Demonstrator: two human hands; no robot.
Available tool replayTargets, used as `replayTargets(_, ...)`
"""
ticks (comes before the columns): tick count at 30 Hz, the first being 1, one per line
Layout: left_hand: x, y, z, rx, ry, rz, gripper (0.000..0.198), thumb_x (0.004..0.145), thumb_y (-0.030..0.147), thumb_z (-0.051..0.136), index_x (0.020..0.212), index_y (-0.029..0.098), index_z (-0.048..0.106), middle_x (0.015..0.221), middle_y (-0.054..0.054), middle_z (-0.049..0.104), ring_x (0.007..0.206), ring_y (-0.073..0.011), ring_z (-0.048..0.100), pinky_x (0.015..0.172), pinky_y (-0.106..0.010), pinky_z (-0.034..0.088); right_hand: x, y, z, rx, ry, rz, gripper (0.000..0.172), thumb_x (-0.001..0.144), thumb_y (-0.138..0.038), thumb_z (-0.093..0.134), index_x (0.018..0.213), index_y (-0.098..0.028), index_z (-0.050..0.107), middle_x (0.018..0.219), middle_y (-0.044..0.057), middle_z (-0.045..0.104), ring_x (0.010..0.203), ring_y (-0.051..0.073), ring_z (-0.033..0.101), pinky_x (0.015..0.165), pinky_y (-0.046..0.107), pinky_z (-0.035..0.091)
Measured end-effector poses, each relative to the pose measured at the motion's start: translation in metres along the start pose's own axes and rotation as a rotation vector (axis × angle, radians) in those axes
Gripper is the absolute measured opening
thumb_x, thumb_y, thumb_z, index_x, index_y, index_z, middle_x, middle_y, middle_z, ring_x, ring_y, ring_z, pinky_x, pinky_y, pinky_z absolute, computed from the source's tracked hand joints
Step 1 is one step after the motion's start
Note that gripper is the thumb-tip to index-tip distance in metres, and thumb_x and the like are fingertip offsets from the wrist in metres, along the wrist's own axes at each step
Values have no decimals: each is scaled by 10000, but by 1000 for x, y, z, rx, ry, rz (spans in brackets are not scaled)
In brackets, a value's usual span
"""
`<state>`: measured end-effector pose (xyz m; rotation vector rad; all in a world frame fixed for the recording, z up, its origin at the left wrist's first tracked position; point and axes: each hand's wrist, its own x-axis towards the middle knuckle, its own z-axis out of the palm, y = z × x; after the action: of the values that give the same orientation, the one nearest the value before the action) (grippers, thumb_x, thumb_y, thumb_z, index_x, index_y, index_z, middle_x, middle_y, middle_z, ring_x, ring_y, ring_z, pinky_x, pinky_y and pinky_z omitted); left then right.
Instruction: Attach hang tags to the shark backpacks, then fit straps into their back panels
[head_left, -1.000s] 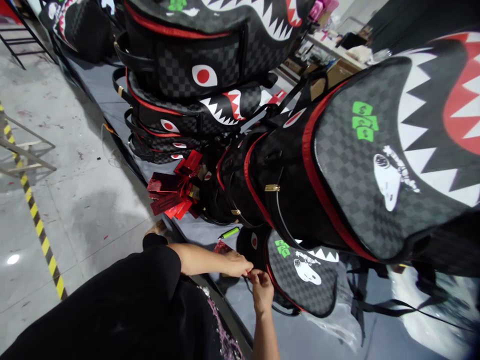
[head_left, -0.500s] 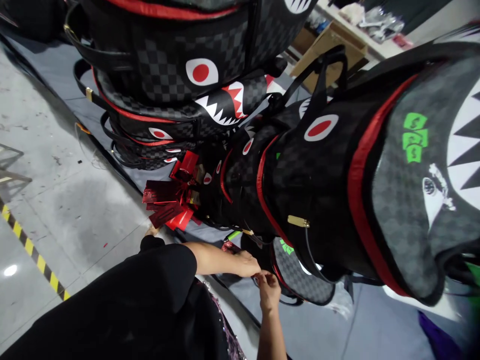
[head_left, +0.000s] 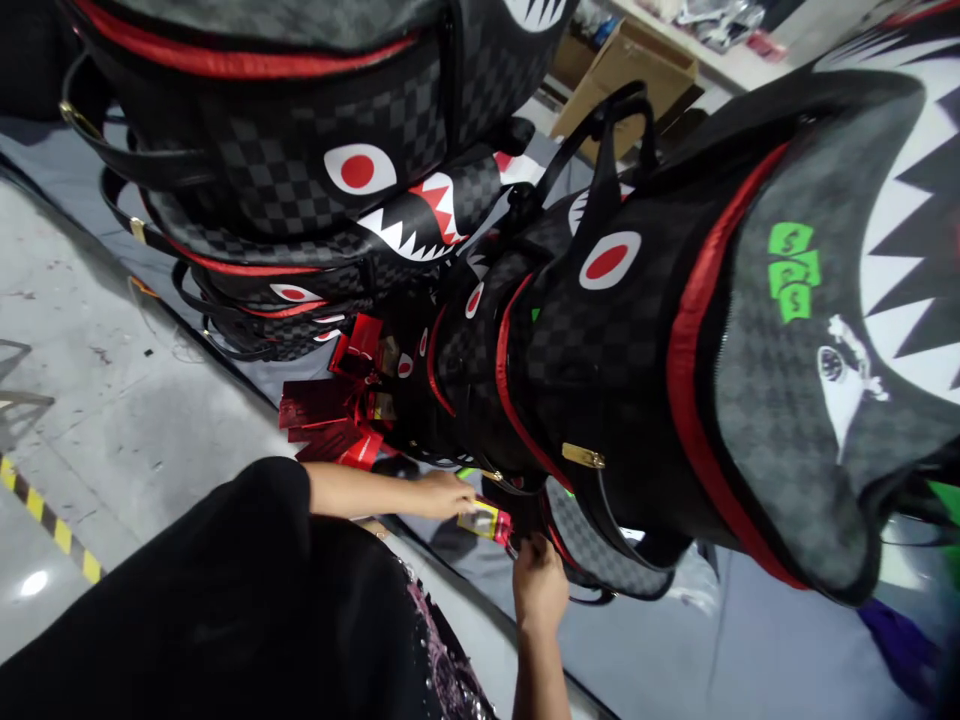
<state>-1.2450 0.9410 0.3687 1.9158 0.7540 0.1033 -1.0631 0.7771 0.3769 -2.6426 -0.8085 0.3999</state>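
Note:
My left hand (head_left: 444, 494) pinches a small red and yellow hang tag (head_left: 486, 520) at the table's near edge. My right hand (head_left: 540, 585) is closed just below it, fingers gripping the edge of a flat black checkered shark-print backpack (head_left: 600, 555) that lies on the table. What its fingertips hold exactly is hidden. A tall stack of the same backpacks (head_left: 600, 350) rises right above both hands. A bunch of red hang tags (head_left: 330, 415) hangs from the stack to the left.
A second pile of shark-print backpacks (head_left: 300, 170) stands at the upper left on the grey table (head_left: 675, 660). The grey concrete floor (head_left: 112, 330) with a yellow-black tape line (head_left: 45, 515) lies left. A cardboard box (head_left: 630, 75) sits behind.
The view has swung right and closer to the stack. My left hand now shows a red and yellow tag pinched between its fingers; both hands shifted slightly left along the table edge.

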Motion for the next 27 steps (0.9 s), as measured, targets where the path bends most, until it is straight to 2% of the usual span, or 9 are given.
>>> replayTargets(4, -58, -68, -83, 54, 360, -259, 242, 969, 288, 457, 1016, 222, 686, 927, -30, 727, 873, -181, 668, 791, -273, 485, -26, -64, 37, 12, -169, -165, 412, 870, -385, 388, 1001, -138, 691, 928, 175, 720, 799, 270, 683, 707, 346, 498)
replayTargets(6, -69, -94, -118, 98, 542, -369, 272, 978, 284, 431, 1159, 200, 616, 1070, -75, 688, 987, -202, 643, 880, -319, 481, -34, -112, 68, 48, -278, -294, 340, 893, -342, 428, 997, -167, 701, 935, 118, 733, 832, 218, 690, 756, 286, 505)
replayTargets(8, -66, -110, -142, 122, 648, -404, 349, 937, 276, 516, 1276, 199, 538, 1249, -96, 608, 1079, -204, 614, 939, -326, 475, -37, -165, 98, 60, -340, -412, 295, 919, -301, 451, 1035, -194, 700, 1051, 88, 723, 977, 188, 669, 886, 254, 476)
replayTargets(11, -45, -120, -162, 124, 661, -374, 476, 855, 240, 630, 1318, 223, 523, 1320, -72, 579, 1118, -199, 610, 929, -290, 494, -34, -239, 138, 19, -389, -501, 299, 962, -274, 439, 1133, -218, 679, 1154, 73, 692, 1071, 183, 630, 952, 258, 440)
replayTargets(15, -23, -128, -173, 118, 563, -344, 261, 841, 214, 634, 1094, 256, 686, 1095, -26, 713, 1025, -202, 665, 826, -263, 513, -24, -299, 170, -63, -455, -517, 276, 964, -238, 463, 1129, -232, 685, 1174, 60, 685, 1079, 174, 620, 915, 233, 442)
replayTargets(18, -16, -136, -178, 110, 519, -365, 169, 879, 267, 610, 1013, 256, 713, 998, -27, 747, 951, -203, 694, 769, -255, 512, -25, -309, 176, -126, -486, -474, 277, 955, -205, 449, 1049, -213, 710, 1104, 86, 703, 1031, 189, 639, 870, 251, 452)
replayTargets(23, -6, -140, -192, 95, 530, -409, 291, 944, 314, 530, 1187, 193, 637, 1100, -108, 725, 1032, -249, 682, 845, -316, 518, -52, -282, 159, -187, -551, -358, 94, 801, -186, 640, 783, -193, 732, 817, 92, 734, 817, 231, 686, 684, 266, 446)
replayTargets(25, -7, -137, -197, 93, 536, -396, 426, 906, 297, 595, 1314, 181, 552, 1233, -135, 666, 1146, -277, 632, 929, -362, 500, -63, -269, 149, -168, -527, -311, 141, 845, -238, 607, 799, -194, 733, 828, 90, 743, 799, 224, 687, 646, 257, 430)
replayTargets(27, -17, -131, -197, 100, 566, -331, 602, 884, 264, 623, 1442, 186, 411, 1435, -147, 513, 1329, -284, 489, 1064, -404, 419, -68, -259, 142, -130, -477, -272, 242, 921, -301, 521, 900, -186, 733, 856, 89, 748, 783, 207, 681, 632, 249, 425)
